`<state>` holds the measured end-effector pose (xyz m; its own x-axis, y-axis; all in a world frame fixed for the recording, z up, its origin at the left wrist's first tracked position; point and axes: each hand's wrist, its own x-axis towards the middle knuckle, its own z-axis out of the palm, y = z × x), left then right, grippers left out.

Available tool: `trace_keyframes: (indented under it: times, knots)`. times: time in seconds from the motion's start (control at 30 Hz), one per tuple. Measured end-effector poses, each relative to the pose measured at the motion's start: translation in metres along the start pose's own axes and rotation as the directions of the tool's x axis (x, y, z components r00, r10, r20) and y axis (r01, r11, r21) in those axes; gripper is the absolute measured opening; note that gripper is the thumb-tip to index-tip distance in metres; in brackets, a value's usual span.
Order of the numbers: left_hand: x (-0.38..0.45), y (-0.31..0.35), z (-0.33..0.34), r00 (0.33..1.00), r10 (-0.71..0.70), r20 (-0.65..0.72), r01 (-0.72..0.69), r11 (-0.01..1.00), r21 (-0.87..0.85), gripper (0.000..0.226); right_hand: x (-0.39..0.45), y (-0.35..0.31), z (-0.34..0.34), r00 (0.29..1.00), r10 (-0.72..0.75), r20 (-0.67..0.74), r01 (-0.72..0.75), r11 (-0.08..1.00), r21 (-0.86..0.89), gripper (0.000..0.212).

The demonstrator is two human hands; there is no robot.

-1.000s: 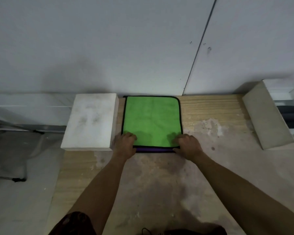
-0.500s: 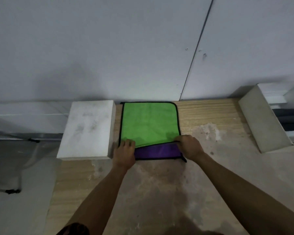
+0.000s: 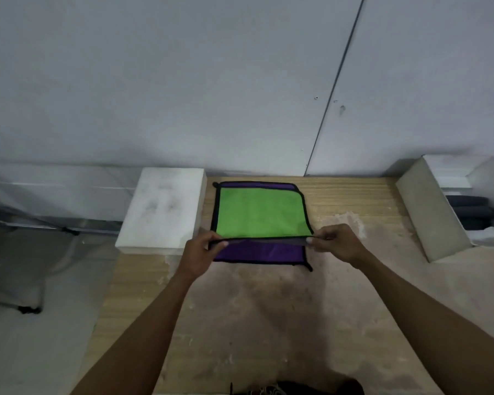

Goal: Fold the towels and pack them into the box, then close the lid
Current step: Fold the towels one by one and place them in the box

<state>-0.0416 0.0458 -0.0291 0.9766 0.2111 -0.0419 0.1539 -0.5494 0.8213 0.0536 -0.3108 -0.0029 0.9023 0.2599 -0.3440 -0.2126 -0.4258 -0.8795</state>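
Pinching the near edge of the green towel (image 3: pixel 260 212) at both corners, left hand (image 3: pixel 200 253) and right hand (image 3: pixel 335 243) lifting it off the worktop (image 3: pixel 268 323). Soft, light cloth, so we judge corner grips keep it taut. Box (image 3: pixel 439 206) sits far right.

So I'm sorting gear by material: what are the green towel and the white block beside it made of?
Green towel: likely microfibre cloth, matte, soft nap, black stitched edging, purple reverse. White block: looks like foam, possibly polystyrene; dull, scuffed faces. Cannot say for sure.
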Motion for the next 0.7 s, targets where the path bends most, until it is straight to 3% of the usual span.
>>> trace_keyframes:
  times: [0.07, 0.13, 0.2, 0.43, 0.6, 0.7]
  knots:
    - [-0.013, 0.003, -0.003, 1.000, -0.016, -0.010, 0.015, 0.997, -0.073, 0.012, -0.015, -0.005, -0.003, 0.998, 0.033, -0.047, -0.033, 0.999, -0.005, 0.042]
    - [-0.029, 0.008, -0.003, 0.999, -0.038, -0.021, 0.035, 0.989, -0.145, 0.020, -0.029, -0.010, -0.006, 0.991, 0.121, -0.066, -0.116, 0.991, 0.072, 0.078]
    - [-0.046, 0.015, -0.001, 0.997, -0.068, -0.034, 0.060, 0.976, -0.209, 0.025, -0.044, -0.016, -0.008, 0.986, 0.162, -0.043, -0.158, 0.984, 0.080, 0.093]
    - [-0.116, 0.011, 0.008, 0.985, -0.174, 0.005, 0.162, 0.902, -0.399, 0.019, -0.098, -0.007, -0.013, 0.936, 0.334, 0.107, -0.339, 0.940, 0.028, 0.097]
    - [-0.178, -0.008, 0.021, 0.971, -0.207, 0.117, 0.233, 0.927, -0.295, 0.024, -0.134, 0.019, -0.016, 0.784, 0.575, 0.236, -0.590, 0.807, -0.007, 0.092]
    - [-0.199, -0.019, 0.024, 0.947, -0.266, 0.179, 0.310, 0.903, -0.298, 0.021, -0.136, 0.033, -0.016, 0.732, 0.621, 0.281, -0.652, 0.758, 0.022, 0.093]
